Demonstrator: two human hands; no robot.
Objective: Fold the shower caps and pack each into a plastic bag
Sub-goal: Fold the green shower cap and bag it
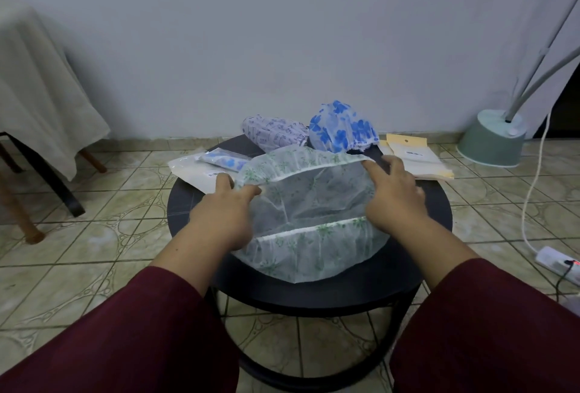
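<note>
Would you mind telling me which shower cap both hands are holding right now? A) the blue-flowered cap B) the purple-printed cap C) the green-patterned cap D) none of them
C: the left hand and right hand each pinch an end of the far rim of the green-patterned cap, spread on the table, while the other two caps lie untouched behind it.
</note>
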